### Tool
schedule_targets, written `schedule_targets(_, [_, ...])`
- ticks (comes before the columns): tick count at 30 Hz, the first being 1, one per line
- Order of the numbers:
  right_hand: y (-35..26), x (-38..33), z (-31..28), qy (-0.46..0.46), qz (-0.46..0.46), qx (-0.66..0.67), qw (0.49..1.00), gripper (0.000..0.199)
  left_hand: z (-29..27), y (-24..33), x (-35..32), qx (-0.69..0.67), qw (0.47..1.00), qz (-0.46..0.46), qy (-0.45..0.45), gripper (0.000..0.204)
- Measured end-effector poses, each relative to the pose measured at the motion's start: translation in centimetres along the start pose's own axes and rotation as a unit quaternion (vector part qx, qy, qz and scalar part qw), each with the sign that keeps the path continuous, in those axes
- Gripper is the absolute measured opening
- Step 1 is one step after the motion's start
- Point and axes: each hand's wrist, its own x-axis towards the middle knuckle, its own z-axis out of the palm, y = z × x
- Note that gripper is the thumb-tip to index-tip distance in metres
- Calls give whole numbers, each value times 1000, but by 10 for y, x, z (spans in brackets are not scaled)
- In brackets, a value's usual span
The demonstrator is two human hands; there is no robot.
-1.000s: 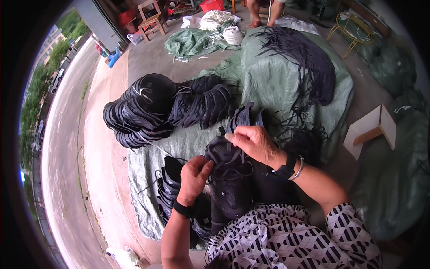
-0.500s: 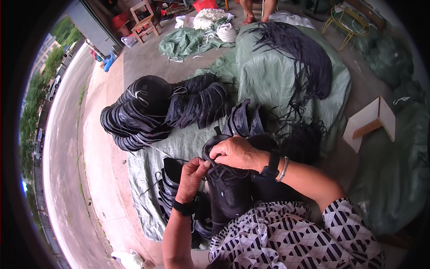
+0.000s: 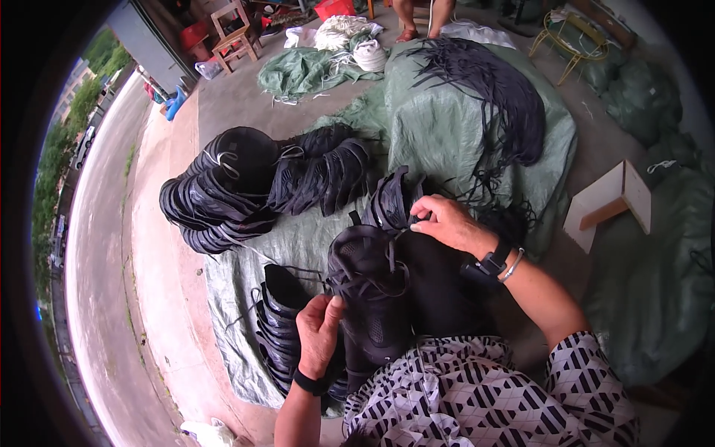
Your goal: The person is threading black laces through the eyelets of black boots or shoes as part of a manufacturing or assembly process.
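Note:
A black shoe upper [image 3: 376, 305] lies over my lap, its mesh toe toward me and its padded opening away. At its left side, my left hand [image 3: 319, 331] is closed, thumb and fingers pinching the edge near the laces. A dark shoelace [image 3: 403, 277] loops loosely at the right of the opening. My right hand [image 3: 450, 223] is raised to the right of the opening, thumb and forefinger pinched on what looks like a dark lace end. Most of that strand is lost against the dark cloth behind.
Nested black uppers [image 3: 279, 316] stand by my left forearm, and larger bunches [image 3: 223, 179] lie beyond. Dark laces [image 3: 514, 104] drape over a green-covered heap [image 3: 417, 104]. A wooden piece [image 3: 614, 201] sits at right; another person's legs [image 3: 424, 15] show at the back.
My right hand has left the upper's opening and moved right. My left hand has dropped slightly toward me. The opening and the laces across it now show.

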Motion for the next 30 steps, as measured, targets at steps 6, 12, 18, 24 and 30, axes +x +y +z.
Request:
schedule_targets(6, [1, -21, 8, -1, -95, 16, 995, 10, 17, -6, 25, -98, 994, -5, 42, 20])
schedule_targets(12, [-3, -35, 4, -18, -37, 78, 996, 13, 8, -24, 2, -195, 980, -17, -18, 20])
schedule_targets(18, [-27, -35, 18, -42, -71, -53, 995, 19, 4, -21, 1, -142, 988, -3, -61, 25])
schedule_targets(24, [-19, -36, 34, -29, -104, -12, 994, 14, 0, -20, 1, -132, 991, -15, -33, 29])
schedule_targets(30, [-22, -36, 31, -19, -132, -22, 991, 16, 7, -7, 32, -95, 994, -8, 60, 37])
